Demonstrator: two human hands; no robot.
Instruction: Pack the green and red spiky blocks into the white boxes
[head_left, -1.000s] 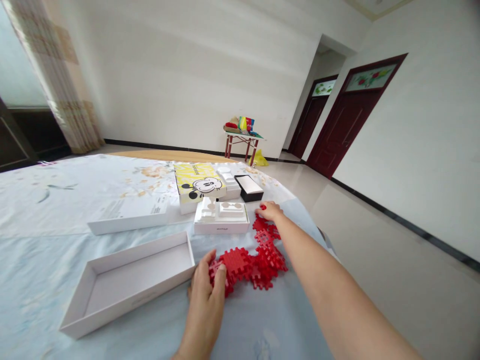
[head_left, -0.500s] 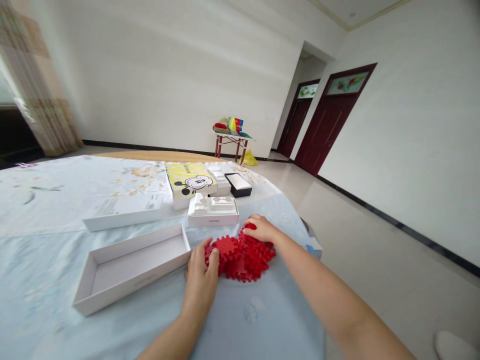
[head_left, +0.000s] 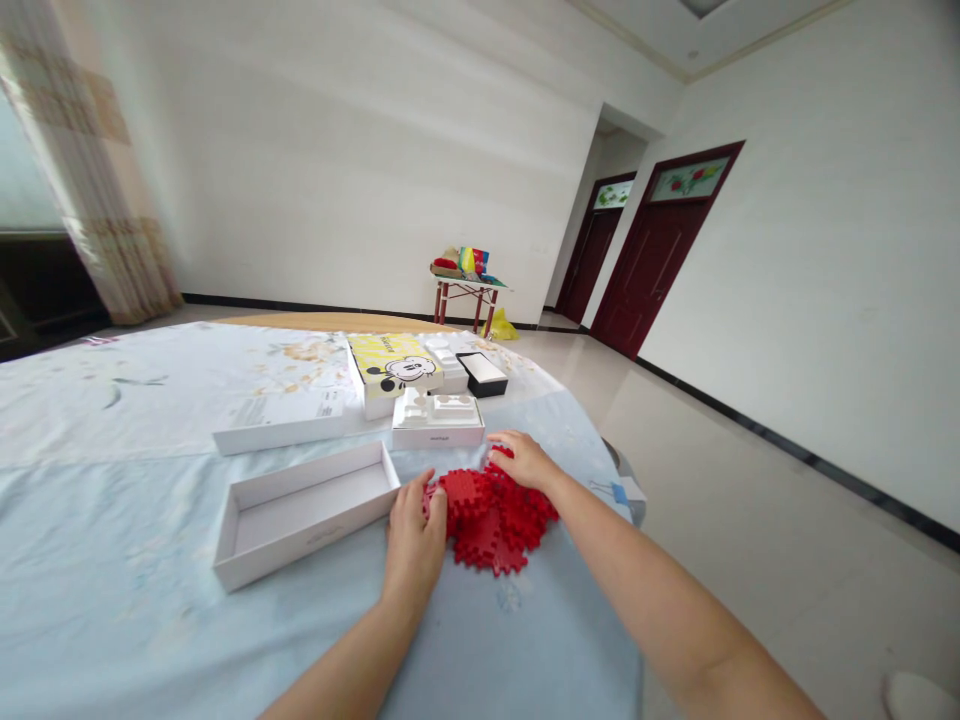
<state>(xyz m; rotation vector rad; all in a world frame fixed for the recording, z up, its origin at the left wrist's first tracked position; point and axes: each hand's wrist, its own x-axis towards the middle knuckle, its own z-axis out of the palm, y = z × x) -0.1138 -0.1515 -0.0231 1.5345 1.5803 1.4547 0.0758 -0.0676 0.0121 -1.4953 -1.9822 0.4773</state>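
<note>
A heap of red interlocking plastic pieces (head_left: 491, 530) with notched edges lies on the tablecloth in front of me. My left hand (head_left: 416, 538) rests against the heap's left side, thumb and fingers apart. At the far right side of the heap, my right hand (head_left: 525, 462) curves over some pieces, its thumb apart from the fingers. Its fingertips are partly hidden behind the pieces. Just left of my left hand lies an open white box tray (head_left: 315, 535) with nothing inside.
Behind the heap stands a white box with moulded inserts (head_left: 439, 436). Farther back are a yellow cartoon box (head_left: 386, 352), a black box (head_left: 484, 373) and a white lid (head_left: 281, 432). The round table's edge curves along the right, with a blue clip (head_left: 619, 493).
The view has shifted slightly, so the boxes and table appear farther right. Both hands stay at the red heap, with little visible change in their grasp.
</note>
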